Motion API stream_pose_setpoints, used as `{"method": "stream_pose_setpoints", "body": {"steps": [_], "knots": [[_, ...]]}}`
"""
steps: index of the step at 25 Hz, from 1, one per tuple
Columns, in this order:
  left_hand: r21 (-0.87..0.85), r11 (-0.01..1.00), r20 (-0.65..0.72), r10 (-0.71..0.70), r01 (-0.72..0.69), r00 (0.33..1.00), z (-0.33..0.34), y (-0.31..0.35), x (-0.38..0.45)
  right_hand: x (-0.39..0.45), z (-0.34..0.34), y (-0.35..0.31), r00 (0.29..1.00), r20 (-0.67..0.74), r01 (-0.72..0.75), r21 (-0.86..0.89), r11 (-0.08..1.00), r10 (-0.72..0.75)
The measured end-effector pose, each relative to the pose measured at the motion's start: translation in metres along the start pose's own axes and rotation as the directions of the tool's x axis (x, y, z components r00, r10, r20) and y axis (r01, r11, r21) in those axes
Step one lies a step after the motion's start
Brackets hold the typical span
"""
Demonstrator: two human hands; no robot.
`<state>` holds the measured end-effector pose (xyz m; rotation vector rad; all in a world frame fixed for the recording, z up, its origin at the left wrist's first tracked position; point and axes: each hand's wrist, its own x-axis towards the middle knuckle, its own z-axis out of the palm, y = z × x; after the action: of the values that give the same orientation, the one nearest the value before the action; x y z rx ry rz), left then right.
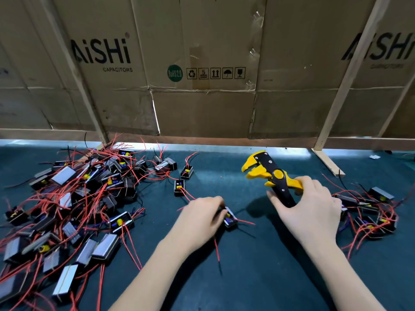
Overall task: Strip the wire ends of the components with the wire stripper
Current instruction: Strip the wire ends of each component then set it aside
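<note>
Wire stripper (pixel 272 176) gripped at handles by right hand (pixel 312 205), fingers curled round them; yellow jaws held open, raised above mat, pointed up-left. Small black component (pixel 230 217) pinched at its left side by left hand (pixel 203 215), resting on dark green mat (pixel 247 277); red wires (pixel 246 221) extended right and toward viewer. Large component pile (pixel 74 198) located at left, smaller pile (pixel 370 212) at right. Cardboard panels (pixel 202 63) positioned behind.

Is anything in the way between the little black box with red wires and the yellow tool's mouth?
No, only bare mat. The left hand holds the component; the right hand holds the wire stripper.
</note>
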<state>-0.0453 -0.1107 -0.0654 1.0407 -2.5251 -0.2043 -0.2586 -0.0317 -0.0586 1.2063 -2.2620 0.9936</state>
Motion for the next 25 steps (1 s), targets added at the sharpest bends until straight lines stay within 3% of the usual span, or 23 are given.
{"method": "stream_pose_setpoints", "body": {"steps": [2, 4, 8, 10, 12, 14, 16, 18, 21, 25], "knots": [[-0.372, 0.926, 0.083, 0.102, -0.064, 0.991, 0.005, 0.021, -0.001, -0.002, -0.001, -0.005, 1.0, 0.017, -0.008, 0.036, 0.999, 0.008], [-0.499, 0.862, 0.109, 0.166, -0.091, 0.98, 0.003, 0.032, -0.004, -0.003, -0.002, -0.007, 0.999, 0.051, 0.012, 0.056, 0.998, -0.015], [-0.38, 0.904, -0.151, 0.148, -0.196, 0.977, -0.04, 0.009, -0.005, -0.005, -0.002, -0.006, 0.962, 0.245, 0.131, -0.029, 0.991, -0.12], [-0.327, 0.944, -0.153, -0.017, -0.034, 0.988, -0.071, -0.025, -0.013, -0.007, 0.001, -0.005, 0.927, 0.352, 0.193, -0.14, 0.971, -0.133], [-0.057, 0.958, -0.065, -0.284, 0.281, 0.957, -0.099, -0.069, -0.03, -0.005, 0.003, 0.0, 0.929, 0.36, 0.168, -0.188, 0.968, -0.091], [0.115, 0.836, 0.054, -0.545, 0.537, 0.837, -0.119, -0.1, -0.053, 0.0, 0.002, 0.009, 0.944, 0.326, 0.15, -0.297, 0.943, -0.047], [0.086, 0.772, 0.176, -0.634, 0.63, 0.753, -0.124, -0.106, -0.067, 0.007, 0.002, 0.02, 0.964, 0.266, 0.129, -0.42, 0.898, -0.014], [0.083, 0.777, 0.186, -0.627, 0.624, 0.756, -0.119, -0.103, -0.067, 0.013, 0.0, 0.029, 0.989, 0.15, 0.069, -0.44, 0.895, -0.003], [0.095, 0.791, 0.069, -0.61, 0.604, 0.789, -0.11, -0.096, -0.055, 0.022, -0.006, 0.042, 0.997, -0.057, -0.074, -0.356, 0.931, 0.057], [0.363, 0.708, 0.158, -0.687, 0.606, 0.709, -0.098, -0.083, -0.047, 0.026, -0.01, 0.044, 0.974, -0.209, -0.134, -0.211, 0.968, 0.089]]}}
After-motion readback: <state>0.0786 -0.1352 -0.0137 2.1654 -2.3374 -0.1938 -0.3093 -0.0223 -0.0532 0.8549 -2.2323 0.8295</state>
